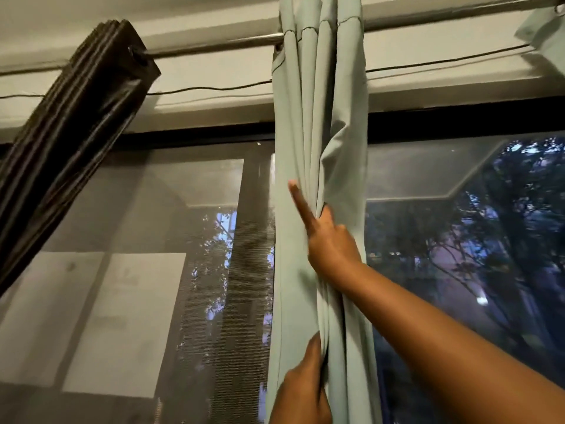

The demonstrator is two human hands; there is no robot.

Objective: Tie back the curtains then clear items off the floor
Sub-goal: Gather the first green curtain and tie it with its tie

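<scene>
Both hands are on the green curtain (318, 123): right hand (328, 243) is pushed into the folds w/ its index finger straight up along the cloth and the other fingers tucked between pleats, seemingly pinching a fold; left hand (302, 390) lower down grips the bunched edge, fingers curled round it & mostly hidden in the fabric. Curtain hangs gathered into a narrow column from the rod (214, 47), about mid-window, in front of the glass (458, 240); its bottom is out of view. A dark curtain (70, 130) is bunched at the rod's left end, slanting off to the left edge. Cloth looks soft, matte, light to medium weight, so it probably gives wherever squeezed and won't slip much, though pleats will likely spring apart if only a few are caught. Best hold, imo, is round the whole bundle at about mid-height, below the right hand, both hands encircling it so a tie can go round; no tie-back visible here. Floor isn't in view, so that part can't be judged.
</scene>
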